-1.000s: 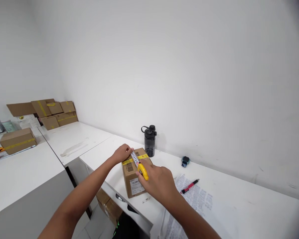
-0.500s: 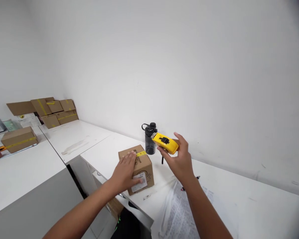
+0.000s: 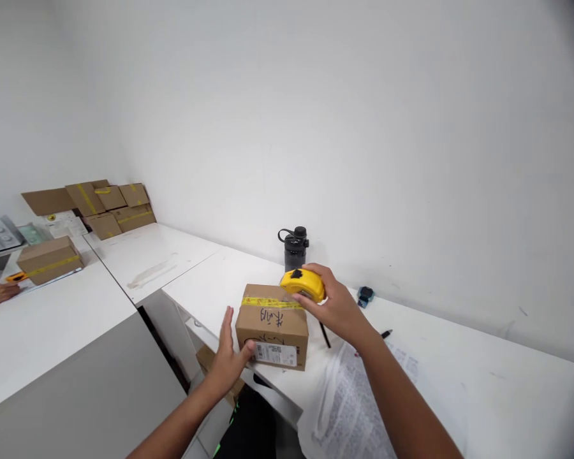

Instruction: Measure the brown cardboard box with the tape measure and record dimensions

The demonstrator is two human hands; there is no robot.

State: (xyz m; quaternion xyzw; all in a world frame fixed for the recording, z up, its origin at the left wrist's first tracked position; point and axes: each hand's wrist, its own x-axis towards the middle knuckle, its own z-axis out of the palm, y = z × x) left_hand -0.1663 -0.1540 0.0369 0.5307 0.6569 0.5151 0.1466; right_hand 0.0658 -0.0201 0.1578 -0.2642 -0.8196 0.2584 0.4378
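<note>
A taped cardboard box (image 3: pixel 272 325) with handwriting on top and a white label on its front stands on the white table. My left hand (image 3: pixel 229 357) is at its left front corner, fingers stretched out and thumb against the front by the label. My right hand (image 3: pixel 332 303) grips a yellow tape measure (image 3: pixel 309 284) with a black button, just over the box's right rear corner. Whether the tape measure touches the box I cannot tell. Behind it stands a dark drink bottle (image 3: pixel 295 250), its lower part hidden.
A watch (image 3: pixel 365 296) and a black pen (image 3: pixel 386 333) lie to the right. White printed sheeting (image 3: pixel 349 401) covers the table's near right part. On the far left are stacked boxes (image 3: pixel 110 207), another taped box (image 3: pixel 50 258) and another person's hand (image 3: pixel 0 294).
The box has turned, so its label now faces me. My left hand has slid from its top to the left front corner. The tape measure has come lower and tilted over.
</note>
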